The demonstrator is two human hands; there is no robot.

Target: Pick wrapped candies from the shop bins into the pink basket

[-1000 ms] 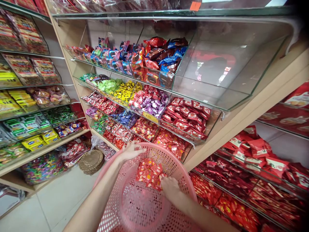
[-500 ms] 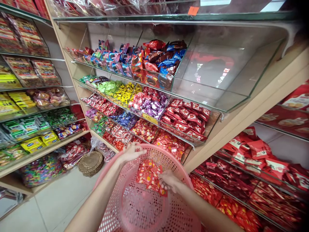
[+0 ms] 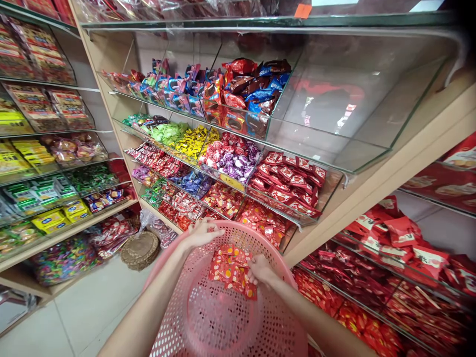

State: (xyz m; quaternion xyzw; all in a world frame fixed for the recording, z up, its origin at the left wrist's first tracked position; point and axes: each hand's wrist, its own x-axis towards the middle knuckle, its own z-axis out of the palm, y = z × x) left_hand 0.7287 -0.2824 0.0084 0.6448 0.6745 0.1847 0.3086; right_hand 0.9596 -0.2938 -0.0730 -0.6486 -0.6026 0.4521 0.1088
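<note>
A pink plastic basket [image 3: 223,329] with a perforated wall takes up the lower middle of the view. My left hand [image 3: 203,234] is at its far rim, with the fingers curled over the edge. Inside the basket lies a small cluster of red candy packets [image 3: 228,267] printed with yellow and white dots. My right hand [image 3: 260,271] reaches in from the right, its fingers closed at the right side of these packets. Similar dotted red packets [image 3: 262,222] fill the lowest shelf bin just beyond the rim.
Glass shelves ahead hold wrapped sweets: purple ones [image 3: 238,166], yellow ones [image 3: 195,142] and dark red packets [image 3: 292,181]. More red bags [image 3: 403,233] fill shelves at the right. A round woven basket [image 3: 139,249] stands on the floor at the left.
My right hand has shifted slightly at the packets' right edge, up and to the right. The left hand stays at the rim, and the view has moved only a little.
</note>
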